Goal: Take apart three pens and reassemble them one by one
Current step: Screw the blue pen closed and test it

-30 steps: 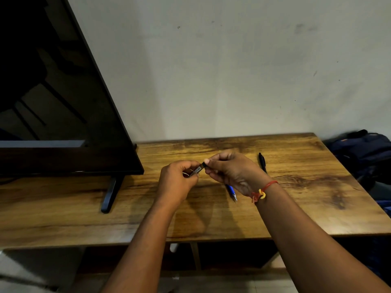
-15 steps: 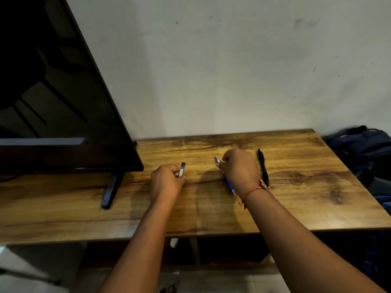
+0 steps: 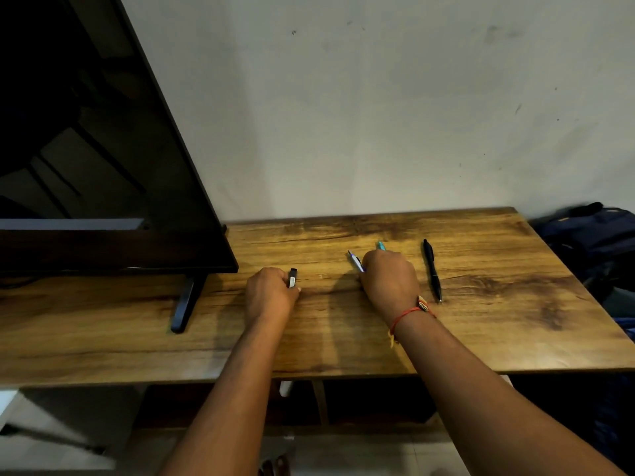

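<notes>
On wooden table, mid-board: short dark pen piece pinched upright in left hand. Right hand curled over blue pen and teal pen; grip hidden, cannot tell. Black pen flat just beside right hand, not touching.

View: one wide-angle camera worn on the head.
Facing: forward and down onto the desk, with the wall beyond it.
Nearness: close; left hand and right hand sit mid-frame, forearms entering from the bottom edge.
</notes>
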